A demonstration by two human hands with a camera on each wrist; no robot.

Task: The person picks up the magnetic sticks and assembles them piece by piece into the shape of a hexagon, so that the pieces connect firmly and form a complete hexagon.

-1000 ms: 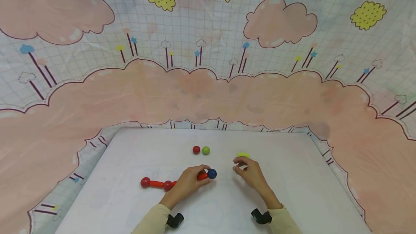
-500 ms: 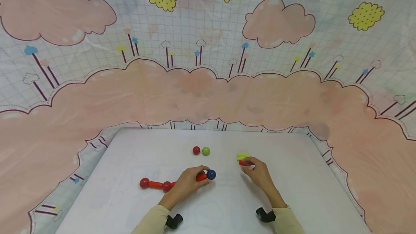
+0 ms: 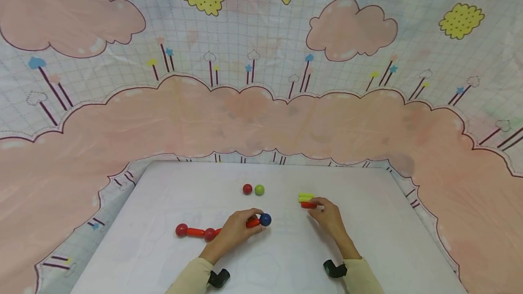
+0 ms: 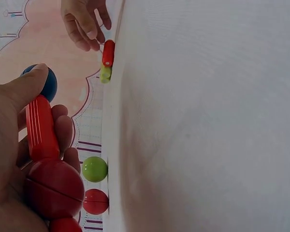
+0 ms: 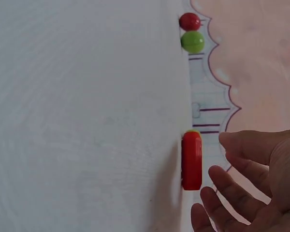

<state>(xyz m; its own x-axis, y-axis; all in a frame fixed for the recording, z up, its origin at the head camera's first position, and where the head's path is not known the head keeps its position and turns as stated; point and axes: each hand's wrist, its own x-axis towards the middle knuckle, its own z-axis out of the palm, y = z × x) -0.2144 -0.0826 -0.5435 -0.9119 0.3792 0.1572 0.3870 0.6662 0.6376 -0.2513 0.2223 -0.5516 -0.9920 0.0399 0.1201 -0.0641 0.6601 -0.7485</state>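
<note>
My left hand (image 3: 237,228) holds a chain of magnetic balls and rods. A blue ball (image 3: 265,219) is at its right end, under the thumb in the left wrist view. A red rod (image 4: 41,128) and a dark red ball (image 4: 55,188) follow, partly covered by the hand. Farther left come another red rod (image 3: 195,232) and an end ball (image 3: 181,230). My right hand (image 3: 330,219) hovers beside a loose red rod (image 5: 192,160), its fingers spread and apart from it in the right wrist view. Yellow-green rods (image 3: 305,195) lie just behind that rod.
A loose red ball (image 3: 247,189) and a green ball (image 3: 259,189) sit side by side toward the back of the white table (image 3: 184,189). Behind the table hangs a patterned cloth (image 3: 253,117). Each wrist carries a black device (image 3: 335,269).
My right hand has moved a little to the right, off the red rod, which was hidden one second ago and now shows beside the yellow-green rods. The left hand hardly moves.
</note>
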